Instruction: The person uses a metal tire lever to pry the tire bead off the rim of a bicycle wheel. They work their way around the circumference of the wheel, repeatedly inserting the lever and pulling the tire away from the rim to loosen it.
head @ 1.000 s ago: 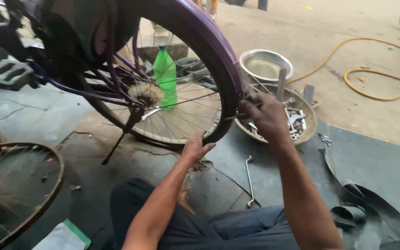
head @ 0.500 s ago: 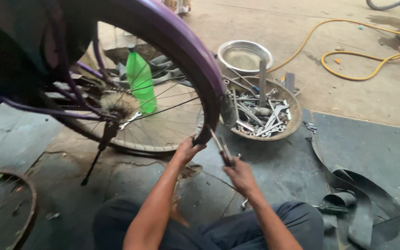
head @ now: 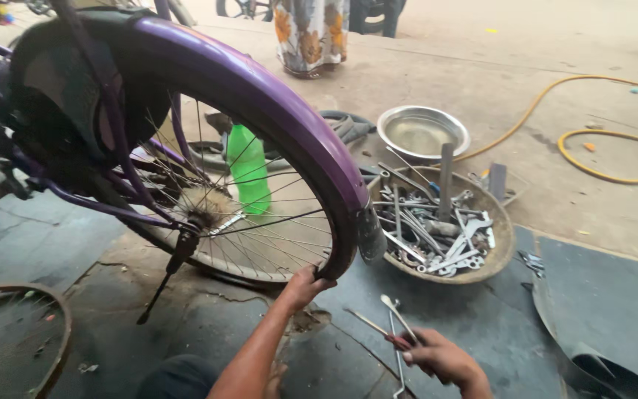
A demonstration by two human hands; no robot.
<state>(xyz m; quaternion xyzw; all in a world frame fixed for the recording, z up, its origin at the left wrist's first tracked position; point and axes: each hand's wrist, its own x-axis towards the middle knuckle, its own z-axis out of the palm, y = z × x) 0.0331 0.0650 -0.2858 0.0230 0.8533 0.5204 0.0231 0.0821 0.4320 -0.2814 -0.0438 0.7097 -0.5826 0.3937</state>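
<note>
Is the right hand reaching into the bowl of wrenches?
No: the right hand is low over the dark mat, holding thin metal tools, apart from the bowl of wrenches.

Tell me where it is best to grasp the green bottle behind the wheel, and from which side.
Probably by its body or neck, from the far side of the wheel. The bottle stands upright behind the spokes, which block a reach from the near side; its round, narrow body should fit between the fingers.
</note>
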